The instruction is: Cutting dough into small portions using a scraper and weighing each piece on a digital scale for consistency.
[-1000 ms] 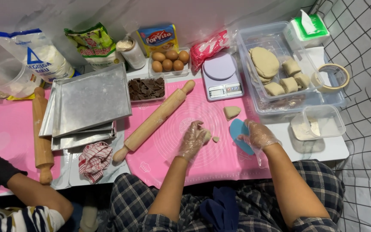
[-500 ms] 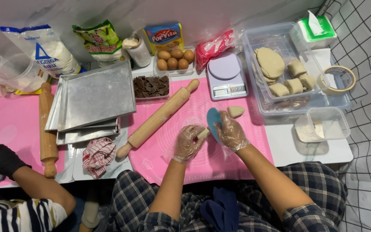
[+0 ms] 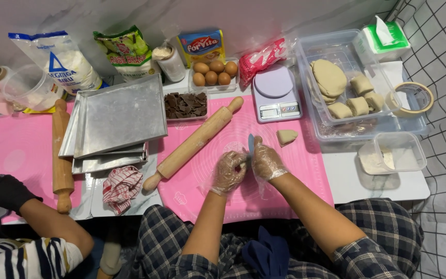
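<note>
- Holding a thin blue scraper [image 3: 251, 144] upright, the right hand [image 3: 267, 163] closes its fingers around the lower part of it, over the pink mat [image 3: 305, 170] on the bench.
- The left hand [image 3: 229, 171] is curled narrow just beside it; whether it pinches dough, I cannot tell.
- One small dough piece [image 3: 286, 137] lies on the mat, near the right hand.
- This dough looks soft, light and a little sticky, so it is best lifted from below, with gentle fingers.
- A wooden rolling pin [image 3: 194, 144] lies diagonally to the left.
</note>
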